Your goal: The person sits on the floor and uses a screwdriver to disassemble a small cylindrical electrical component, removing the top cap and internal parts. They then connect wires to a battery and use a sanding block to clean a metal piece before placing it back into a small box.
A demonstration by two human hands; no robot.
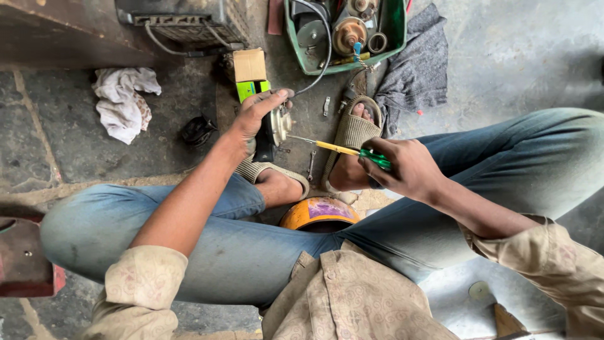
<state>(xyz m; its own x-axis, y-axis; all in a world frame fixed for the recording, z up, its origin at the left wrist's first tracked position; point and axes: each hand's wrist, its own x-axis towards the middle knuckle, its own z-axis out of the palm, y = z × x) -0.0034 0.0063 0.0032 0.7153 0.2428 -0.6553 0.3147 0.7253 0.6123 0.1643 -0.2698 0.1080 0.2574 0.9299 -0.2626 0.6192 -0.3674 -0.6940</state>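
My left hand grips a small round metal and black machine part, held upright above my left foot. My right hand holds a screwdriver with a yellow and green handle. Its thin metal shaft points left, and the tip touches the side of the part. I sit low with both knees spread, in blue jeans and woven sandals.
A green tray full of metal parts stands ahead, with a grey cloth to its right. A cardboard box and a green packet lie near my left hand. A white rag lies at left. A spanner and small bits lie between my feet.
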